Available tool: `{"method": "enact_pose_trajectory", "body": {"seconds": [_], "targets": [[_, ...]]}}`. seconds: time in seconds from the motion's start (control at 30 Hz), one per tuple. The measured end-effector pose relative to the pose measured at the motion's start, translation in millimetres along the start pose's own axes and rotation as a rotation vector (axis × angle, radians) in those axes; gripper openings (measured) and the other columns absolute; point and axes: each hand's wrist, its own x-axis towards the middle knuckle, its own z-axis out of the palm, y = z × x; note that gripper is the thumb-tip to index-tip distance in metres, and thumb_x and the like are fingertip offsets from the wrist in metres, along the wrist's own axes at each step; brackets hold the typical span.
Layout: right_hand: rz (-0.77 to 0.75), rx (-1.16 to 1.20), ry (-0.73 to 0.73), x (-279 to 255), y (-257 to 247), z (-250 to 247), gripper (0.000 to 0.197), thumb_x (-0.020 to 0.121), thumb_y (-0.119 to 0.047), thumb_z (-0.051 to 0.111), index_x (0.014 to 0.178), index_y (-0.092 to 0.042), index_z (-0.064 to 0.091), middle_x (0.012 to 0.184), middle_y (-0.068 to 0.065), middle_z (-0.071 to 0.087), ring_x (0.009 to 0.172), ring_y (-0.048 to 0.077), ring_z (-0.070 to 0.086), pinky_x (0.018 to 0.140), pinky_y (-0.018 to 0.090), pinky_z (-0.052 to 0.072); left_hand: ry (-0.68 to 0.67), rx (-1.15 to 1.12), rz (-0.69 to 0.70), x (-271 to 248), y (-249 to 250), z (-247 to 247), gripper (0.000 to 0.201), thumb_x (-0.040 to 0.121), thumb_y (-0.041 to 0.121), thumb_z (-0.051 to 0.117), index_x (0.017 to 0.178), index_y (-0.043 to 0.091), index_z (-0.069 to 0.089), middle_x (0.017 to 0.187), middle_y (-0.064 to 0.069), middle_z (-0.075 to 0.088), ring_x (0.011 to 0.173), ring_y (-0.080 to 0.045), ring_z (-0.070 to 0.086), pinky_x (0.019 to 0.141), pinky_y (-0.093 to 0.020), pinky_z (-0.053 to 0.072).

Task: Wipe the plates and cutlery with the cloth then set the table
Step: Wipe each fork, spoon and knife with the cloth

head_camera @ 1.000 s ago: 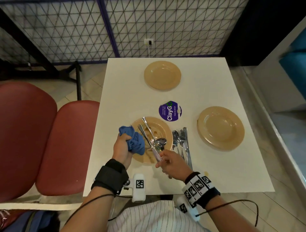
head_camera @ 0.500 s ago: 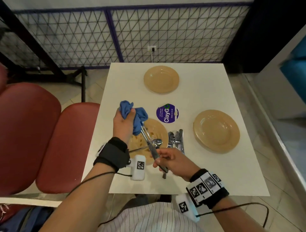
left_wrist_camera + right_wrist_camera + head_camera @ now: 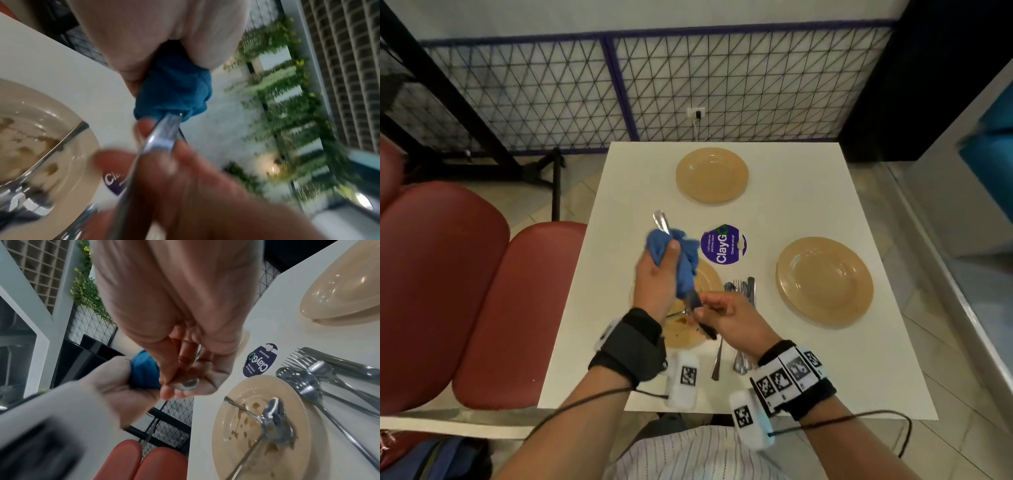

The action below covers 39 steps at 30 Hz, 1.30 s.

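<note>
Cloth (image 3: 677, 261) slid up knife (image 3: 661, 219) toward tip since earlier frame, above surface (image 3: 791, 205). Left hand (image 3: 655, 284) fingers gripped cloth around blade; right hand (image 3: 732, 320) fingers pinched handle. Near plate (image 3: 690, 334) remained stained, spoon on it; cutlery pile (image 3: 743, 291) unwiped; two plates looked clean.

A white square bench (image 3: 808, 219) stands on a pale tiled floor (image 3: 893, 212) — its far edge close to a wire-mesh partition (image 3: 551, 96) with purple framing. A white wall socket (image 3: 695, 112) with a cord plugged in sits behind the mesh. Red padded seats (image 3: 465, 291) line the left side — potted greenery (image 3: 287, 97) shows beyond.
</note>
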Motion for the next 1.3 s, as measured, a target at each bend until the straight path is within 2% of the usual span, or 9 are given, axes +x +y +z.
{"method": "enact_pose_trajectory", "body": {"seconds": [0.1, 0.17, 0.37, 0.5, 0.57, 0.73, 0.87, 1.13, 1.3], "targets": [[-0.091, -0.087, 0.074, 16, 1, -3, 0.021, 0.089, 0.000, 0.058, 0.091, -0.010, 0.076, 0.086, 0.013, 0.075, 0.079, 0.026, 0.070, 0.079, 0.036, 0.057, -0.042, 0.095, -0.009, -16, -16, 8, 0.025, 0.102, 0.025, 0.053, 0.123, 0.013, 0.061, 0.112, -0.006, 0.070, 0.104, -0.018, 0.068, 0.093, -0.034, 0.056], [-0.087, -0.179, 0.049, 17, 5, -5, 0.021, 0.089, -0.005, 0.061, 0.091, -0.017, 0.077, 0.084, 0.002, 0.076, 0.078, 0.018, 0.070, 0.079, 0.032, 0.056, -0.105, 0.168, 0.017, -12, -17, 3, 0.022, 0.102, 0.025, 0.053, 0.120, 0.015, 0.062, 0.111, -0.004, 0.070, 0.105, -0.016, 0.068, 0.096, -0.035, 0.055], [-0.003, -0.238, 0.318, 13, -7, -38, 0.013, 0.090, -0.015, 0.065, 0.086, -0.015, 0.077, 0.077, -0.001, 0.074, 0.066, 0.009, 0.066, 0.072, 0.027, 0.056, -0.340, 0.521, 0.191, -11, -10, 2, 0.019, 0.100, 0.024, 0.056, 0.118, 0.018, 0.061, 0.106, 0.003, 0.067, 0.098, -0.008, 0.064, 0.082, -0.012, 0.049], [0.053, 0.289, 0.287, 13, -19, -51, 0.016, 0.098, -0.014, 0.059, 0.110, -0.008, 0.067, 0.104, 0.012, 0.073, 0.076, 0.019, 0.063, 0.073, 0.033, 0.056, -0.487, 0.710, 0.237, -7, -12, 2, 0.019, 0.099, 0.030, 0.052, 0.112, 0.020, 0.062, 0.099, -0.003, 0.069, 0.091, -0.019, 0.065, 0.084, -0.038, 0.054], [0.013, 0.339, 0.284, 16, -19, -52, 0.021, 0.099, -0.017, 0.058, 0.108, 0.001, 0.064, 0.098, 0.011, 0.071, 0.076, 0.019, 0.061, 0.071, 0.032, 0.054, -0.525, 0.749, 0.232, -10, -13, 5, 0.022, 0.098, 0.032, 0.052, 0.113, 0.019, 0.060, 0.100, -0.004, 0.069, 0.092, -0.022, 0.064, 0.087, -0.043, 0.053], [-0.036, 0.383, 0.414, 22, -14, -61, 0.014, 0.098, -0.009, 0.058, 0.094, 0.000, 0.067, 0.078, 0.008, 0.065, 0.070, 0.019, 0.057, 0.068, 0.029, 0.051, -0.566, 0.724, 0.205, -20, -21, 6, 0.021, 0.099, 0.031, 0.055, 0.117, 0.020, 0.060, 0.103, -0.001, 0.068, 0.095, -0.018, 0.063, 0.088, -0.037, 0.052], [0.012, 0.490, 0.529, 22, -3, -65, 0.019, 0.099, -0.011, 0.055, 0.084, -0.006, 0.066, 0.077, 0.007, 0.068, 0.071, 0.019, 0.059, 0.069, 0.030, 0.053, -0.611, 0.806, 0.134, -19, -30, -4, 0.018, 0.098, 0.031, 0.057, 0.110, 0.018, 0.060, 0.100, -0.004, 0.068, 0.093, -0.022, 0.063, 0.088, -0.046, 0.051], [0.069, 0.464, 0.565, 24, 6, -68, 0.023, 0.099, -0.011, 0.057, 0.077, -0.007, 0.063, 0.074, 0.006, 0.067, 0.064, 0.019, 0.058, 0.071, 0.036, 0.054, -0.581, 0.811, 0.109, -22, -37, 8, 0.012, 0.098, 0.033, 0.058, 0.096, 0.021, 0.057, 0.092, -0.004, 0.066, 0.086, -0.022, 0.062, 0.082, -0.044, 0.052], [0.117, 0.456, 0.599, 25, 18, -68, 0.017, 0.099, -0.012, 0.056, 0.086, -0.005, 0.064, 0.079, 0.012, 0.065, 0.068, 0.022, 0.060, 0.073, 0.036, 0.056, -0.649, 0.792, -0.011, -20, -47, -11, 0.017, 0.096, 0.037, 0.059, 0.105, 0.022, 0.061, 0.098, 0.000, 0.069, 0.093, -0.019, 0.064, 0.091, -0.044, 0.052]]}}
